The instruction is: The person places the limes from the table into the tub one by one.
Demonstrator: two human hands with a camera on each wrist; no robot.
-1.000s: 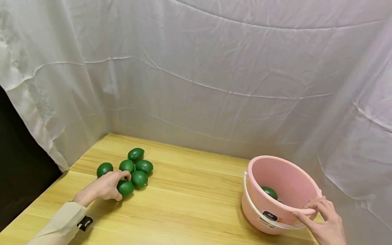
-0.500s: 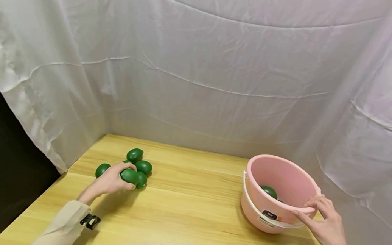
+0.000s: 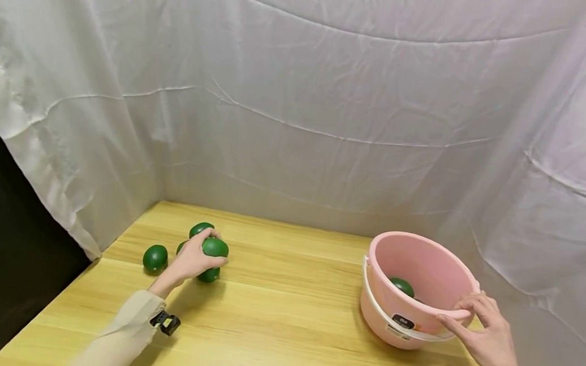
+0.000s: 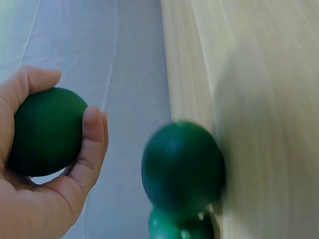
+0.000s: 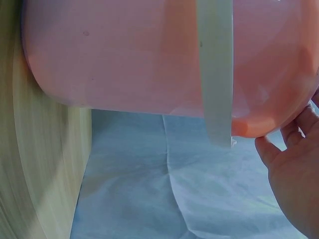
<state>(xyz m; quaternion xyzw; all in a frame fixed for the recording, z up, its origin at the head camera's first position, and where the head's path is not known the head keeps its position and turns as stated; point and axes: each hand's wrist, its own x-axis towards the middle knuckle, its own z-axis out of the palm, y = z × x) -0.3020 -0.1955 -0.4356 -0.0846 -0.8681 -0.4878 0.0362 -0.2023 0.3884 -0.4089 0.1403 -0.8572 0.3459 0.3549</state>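
My left hand holds a smooth dark green oval fruit between thumb and fingers, above others like it. In the left wrist view the held fruit sits apart from another fruit. Partly hidden by the hand are a front fruit and a back fruit. A single fruit lies to the left. At the right, my right hand grips the rim of a pink bucket, thumb outside and fingers over the edge. Inside the bucket a green fruit shows; its bottom is mostly hidden.
The bucket's white handle hangs down its front. Underneath is a light wooden table. A pale grey curtain hangs behind and along both sides. A black area lies beyond the table's left edge.
My left hand has lifted the fruit from the front of the group and carried it right and farther back. The right hand keeps its grip on the bucket, which stays in place.
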